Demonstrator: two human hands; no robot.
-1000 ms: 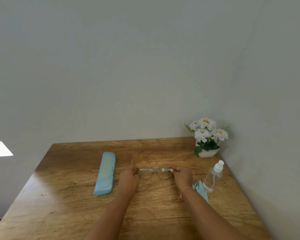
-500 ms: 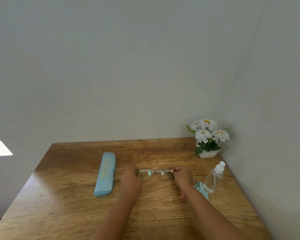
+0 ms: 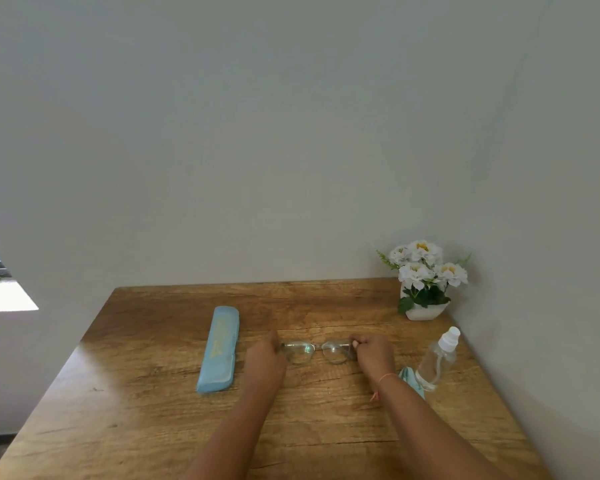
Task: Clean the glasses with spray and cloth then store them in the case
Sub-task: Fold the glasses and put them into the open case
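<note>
Thin-framed glasses (image 3: 315, 351) are held between my two hands over the middle of the wooden table (image 3: 153, 410), lenses facing me. My left hand (image 3: 264, 362) pinches the left end of the frame. My right hand (image 3: 373, 355) pinches the right end with curled fingers. A light blue glasses case (image 3: 219, 349) lies shut to the left of my left hand. A clear spray bottle (image 3: 436, 360) with a white cap stands right of my right hand. A light blue cloth (image 3: 410, 380) lies beside the bottle, partly hidden by my right wrist.
A small white pot of white flowers (image 3: 425, 282) stands in the far right corner by the wall. Grey walls close in the table at the back and the right. The table's left edge borders a drop to the floor.
The glasses have sunk slightly toward the table and their lenses now catch a green glint. Both hands stay at the frame's ends.
</note>
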